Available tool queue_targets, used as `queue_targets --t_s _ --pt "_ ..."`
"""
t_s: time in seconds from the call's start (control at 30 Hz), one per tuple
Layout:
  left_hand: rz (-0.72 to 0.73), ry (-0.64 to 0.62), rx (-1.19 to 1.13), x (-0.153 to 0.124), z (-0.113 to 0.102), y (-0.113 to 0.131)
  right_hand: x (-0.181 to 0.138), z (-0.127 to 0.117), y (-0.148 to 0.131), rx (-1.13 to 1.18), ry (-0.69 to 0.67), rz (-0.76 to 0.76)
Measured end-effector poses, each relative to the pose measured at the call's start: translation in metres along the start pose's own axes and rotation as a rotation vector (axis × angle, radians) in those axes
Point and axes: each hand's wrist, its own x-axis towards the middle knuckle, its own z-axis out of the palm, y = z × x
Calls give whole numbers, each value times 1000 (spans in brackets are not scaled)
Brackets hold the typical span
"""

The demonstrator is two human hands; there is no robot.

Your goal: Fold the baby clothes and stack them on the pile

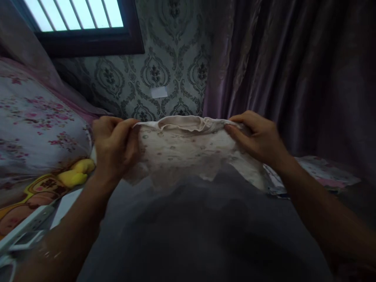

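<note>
A small cream garment (182, 149) with a faint printed pattern hangs spread between my two hands, its neckline up and facing me. My left hand (113, 147) is closed on the garment's left shoulder, fingers pinched over the cloth. At the other shoulder my right hand (257, 137) grips the cloth the same way. The lower part of the garment drapes down over a dark grey cloth surface (188, 227) in front of me.
A floral pillow (35, 129) lies at the left, with a yellow cartoon-print bedding (58, 180) below it. A patterned wallpaper wall (164, 70) and a window (79, 19) stand ahead. Mauve curtains (293, 70) fill the right. Folded printed cloth (323, 174) lies behind my right wrist.
</note>
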Motion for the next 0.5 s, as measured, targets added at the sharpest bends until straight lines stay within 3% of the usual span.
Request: queue_targets --t_s 0.1,0.2,0.27,0.33,0.5 --pt "-100 -61 -52 14 -29 12 11 -21 -13 137 -103 140" --pt "-161 -262 -123 16 -23 6 15 -13 0 257 -327 321" --pt "-152 -445 -158 4 4 -8 9 10 22 304 -484 425" --pt "-170 -656 -155 -22 43 -24 -8 43 48 310 -604 498" --pt "-221 -1039 -83 -123 141 -37 -81 132 98 95 -779 523"
